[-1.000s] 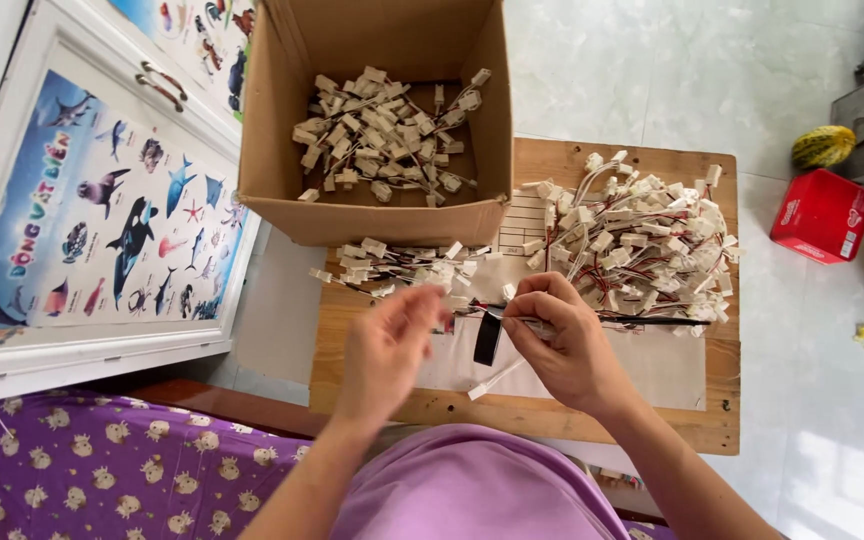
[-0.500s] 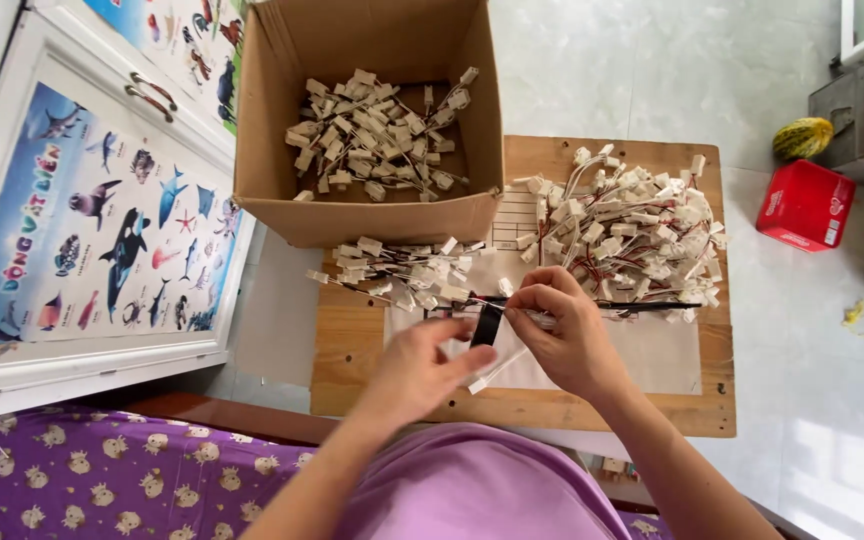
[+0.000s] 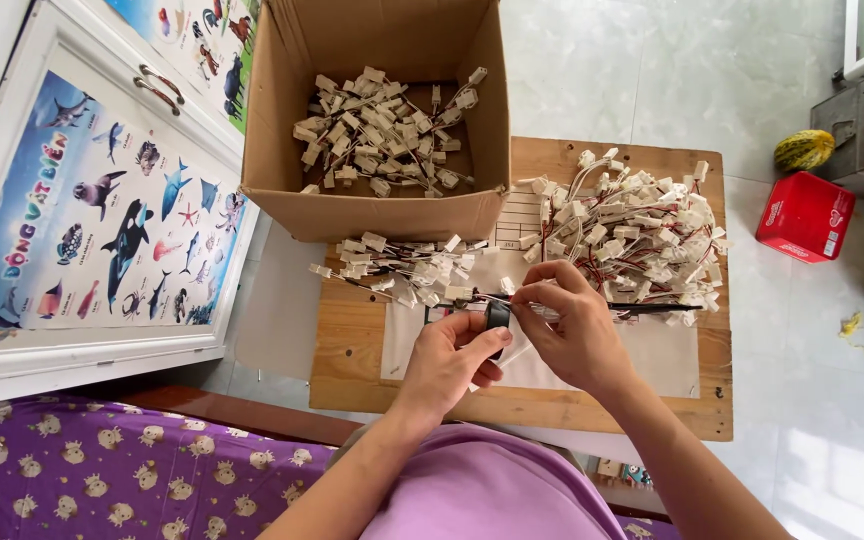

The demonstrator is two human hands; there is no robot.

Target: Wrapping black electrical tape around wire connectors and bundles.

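My left hand [image 3: 449,362] and my right hand [image 3: 572,333] meet over a low wooden table [image 3: 652,400]. Together they pinch a small black part [image 3: 497,316] with thin wires running out of it. Just beyond my fingers lies a small row of white plug connectors on wires [image 3: 402,267]. A bigger heap of the same white connectors with red and white wires [image 3: 642,230] sits at the table's right. An open cardboard box [image 3: 372,210] at the far left edge holds several more connectors [image 3: 382,135].
White paper [image 3: 652,350] lies under my hands. A white cupboard door with a sea-animal poster [image 3: 102,220] stands at the left. On the tiled floor at right are a red box [image 3: 804,215] and a striped gourd [image 3: 804,150]. Purple patterned cloth [image 3: 102,480] is bottom left.
My left hand has closed in towards the right hand and now grips the black part with it. The view has shifted slightly.
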